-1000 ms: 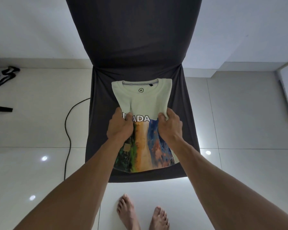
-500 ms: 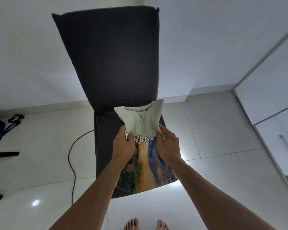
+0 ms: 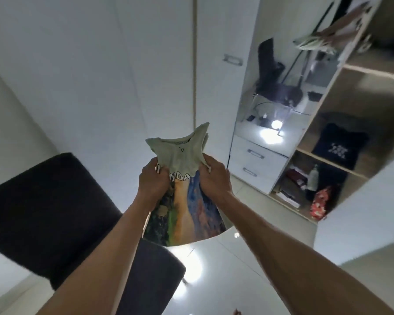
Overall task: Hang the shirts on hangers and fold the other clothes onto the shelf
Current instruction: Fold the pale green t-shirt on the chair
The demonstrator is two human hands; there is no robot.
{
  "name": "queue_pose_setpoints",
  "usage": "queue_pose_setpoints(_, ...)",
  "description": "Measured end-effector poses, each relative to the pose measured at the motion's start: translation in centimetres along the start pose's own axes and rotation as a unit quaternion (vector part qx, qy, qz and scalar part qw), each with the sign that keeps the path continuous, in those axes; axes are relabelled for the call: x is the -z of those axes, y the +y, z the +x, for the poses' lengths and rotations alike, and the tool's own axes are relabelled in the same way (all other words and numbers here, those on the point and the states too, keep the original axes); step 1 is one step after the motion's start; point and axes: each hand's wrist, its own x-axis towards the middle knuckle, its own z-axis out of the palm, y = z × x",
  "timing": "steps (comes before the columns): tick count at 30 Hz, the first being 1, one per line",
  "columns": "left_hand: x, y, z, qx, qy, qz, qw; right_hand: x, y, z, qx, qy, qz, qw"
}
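Light: dim, cool and even.
Glare: white hotspots flared on the glossy floor [image 3: 191, 262] at 6 o'clock and the mirror [image 3: 273, 128] at 2 o'clock.
Blur: motion smeared the chair [image 3: 43, 212].
Distortion: wide-angle bending at the edges.

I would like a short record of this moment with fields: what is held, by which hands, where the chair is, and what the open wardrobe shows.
held item: folded T-shirt, pale green top, colourful print below
left hand: left hand grips the shirt's left edge
right hand: right hand grips the shirt's right edge
shirt support: lifted in the air, not resting on anything
chair: dark chair, lower left, apart from the shirt
wardrobe: open shelves at right
on shelf: dark folded shirt with pale print
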Motion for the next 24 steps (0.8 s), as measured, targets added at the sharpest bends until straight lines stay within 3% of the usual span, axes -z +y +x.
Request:
queue_pose_setpoints(5, -8.7, 7.6, 0.9, -0.060, -0.098, -0.011, 0.993, 11.2, 2.2, 1.4, -0.025, 0.103, 0.005, 0.994)
queue_pose_setpoints(10, -21.2, 13.7, -0.3, -0.097, -0.214, -0.022, 0.972, 22.1, 8.6, 2.8, -0.067, 0.205, -0.006, 0.976)
queue_pose_setpoints(14, -29.2, 16.4, -0.6, -0.102, -0.273, -0.014, 0.956, 28.4, 13.0, 3.5, -0.086, 0.245, 0.006, 0.966)
queue_pose_setpoints(24, -46.6, 20.5, 0.8, -0.104, -0.335, 0.036, 0.936, 39.8, 22.8, 8.4, -0.164, 0.276, 0.008, 0.947)
